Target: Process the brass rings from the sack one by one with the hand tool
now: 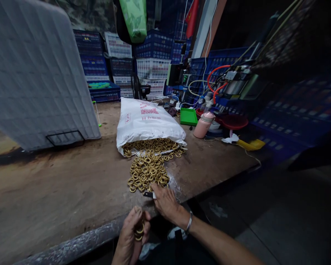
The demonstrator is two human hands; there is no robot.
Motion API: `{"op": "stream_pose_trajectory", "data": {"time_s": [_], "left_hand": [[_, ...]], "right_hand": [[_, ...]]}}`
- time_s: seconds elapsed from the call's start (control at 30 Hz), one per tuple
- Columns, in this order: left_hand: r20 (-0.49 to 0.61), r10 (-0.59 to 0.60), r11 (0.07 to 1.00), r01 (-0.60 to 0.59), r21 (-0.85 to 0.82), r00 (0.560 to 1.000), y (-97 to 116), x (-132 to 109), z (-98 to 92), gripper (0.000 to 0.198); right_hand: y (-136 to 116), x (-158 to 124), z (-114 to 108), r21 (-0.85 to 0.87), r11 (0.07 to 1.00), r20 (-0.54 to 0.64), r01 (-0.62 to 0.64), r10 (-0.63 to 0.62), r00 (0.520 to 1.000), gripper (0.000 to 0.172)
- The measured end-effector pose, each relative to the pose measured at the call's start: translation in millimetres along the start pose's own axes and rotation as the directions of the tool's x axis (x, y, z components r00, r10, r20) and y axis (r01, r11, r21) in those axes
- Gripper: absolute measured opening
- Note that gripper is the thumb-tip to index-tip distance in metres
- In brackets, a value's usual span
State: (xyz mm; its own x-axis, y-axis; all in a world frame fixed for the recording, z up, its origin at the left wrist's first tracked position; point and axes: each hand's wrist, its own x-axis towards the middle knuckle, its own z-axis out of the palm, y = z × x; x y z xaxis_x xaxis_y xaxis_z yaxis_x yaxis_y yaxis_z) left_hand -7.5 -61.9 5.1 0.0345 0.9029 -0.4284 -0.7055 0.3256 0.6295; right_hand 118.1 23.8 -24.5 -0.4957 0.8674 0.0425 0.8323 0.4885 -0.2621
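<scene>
A pile of brass-coloured rings (149, 171) spills onto the table from the mouth of a white woven sack (151, 121) with red print. My right hand (167, 202) is at the near edge of the pile, its fingertips against the rings. It grips what looks like a small knife (148, 194), a flat dark blade with a white part next to my fingers. Closer to me, just past the table's front edge, my left hand (134, 228) is closed around several brass-coloured rings (139, 232). My fingers partly cover them.
A large pale padded panel (44, 73) stands at the left. Behind the sack rise stacked blue and white crates (154, 68). On the right are a green tray (188, 116), a pink bottle (204, 125), a red dish (234, 121) and a machine with orange tubes (235, 82).
</scene>
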Motion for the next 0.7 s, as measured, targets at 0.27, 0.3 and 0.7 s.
{"op": "stream_pose_trajectory", "data": {"time_s": [0.27,0.3,0.7], "left_hand": [[-0.005,-0.073,0.986,0.071,-0.153,0.997,4.0,5.4,-8.2,0.023],[-0.017,-0.078,0.982,0.074,-0.173,0.997,4.0,7.4,-9.1,0.024],[-0.103,0.197,0.948,-0.163,0.273,0.975,5.9,47.9,11.0,0.033]], "right_hand": [[7.0,5.5,1.2,0.071,0.997,0.005,-0.03,0.03,1.0,0.026],[8.1,6.8,-2.5,0.123,0.992,0.008,-0.035,0.034,0.999,0.026],[18.8,13.6,-32.6,0.887,0.355,0.306,-0.294,0.023,0.952,0.019]]}}
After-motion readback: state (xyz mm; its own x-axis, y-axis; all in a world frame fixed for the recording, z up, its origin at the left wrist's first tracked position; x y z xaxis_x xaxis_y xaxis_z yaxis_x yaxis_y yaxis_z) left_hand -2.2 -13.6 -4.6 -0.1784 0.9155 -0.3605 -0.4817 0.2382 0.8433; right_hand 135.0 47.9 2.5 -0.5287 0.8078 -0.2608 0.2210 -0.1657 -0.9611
